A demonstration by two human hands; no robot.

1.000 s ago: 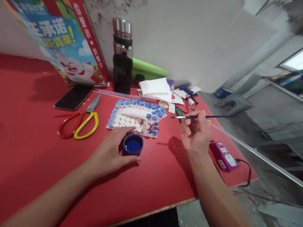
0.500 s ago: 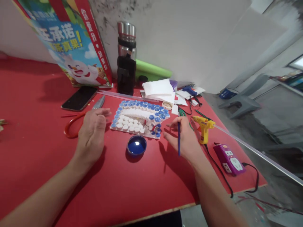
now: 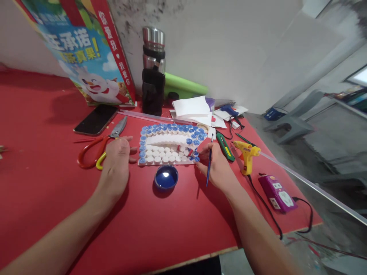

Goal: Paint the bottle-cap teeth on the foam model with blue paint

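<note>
A white board point(image 3: 158, 164) lies flat on the red table, bearing several round white pieces point(image 3: 157, 153) and blue-painted pieces point(image 3: 142, 143) along its left, back and right edges. Beside its left edge is my left hand point(image 3: 117, 162), fingers loosely apart and nothing held. My right hand point(image 3: 213, 162) grips a slim blue paintbrush point(image 3: 210, 162), bristles pointing up and away, while its fingertips are at the board's right edge. Just in front of the board stands a small bowl of blue paint point(image 3: 166, 177). Scissors with red and yellow handles point(image 3: 88, 154) lie partly behind my left hand.
A yellow glue gun point(image 3: 247, 154), green utility knife point(image 3: 225, 146) and purple power strip point(image 3: 278, 193) lie to the right. Toward the wall are a phone point(image 3: 96, 119), a bottle point(image 3: 154, 76), a printed box point(image 3: 94, 57) and white papers point(image 3: 192, 107).
The board has turned slightly and shifted right. My right hand moved left to its edge with the brush. My left hand moved a little right, uncovering more of the scissors.
</note>
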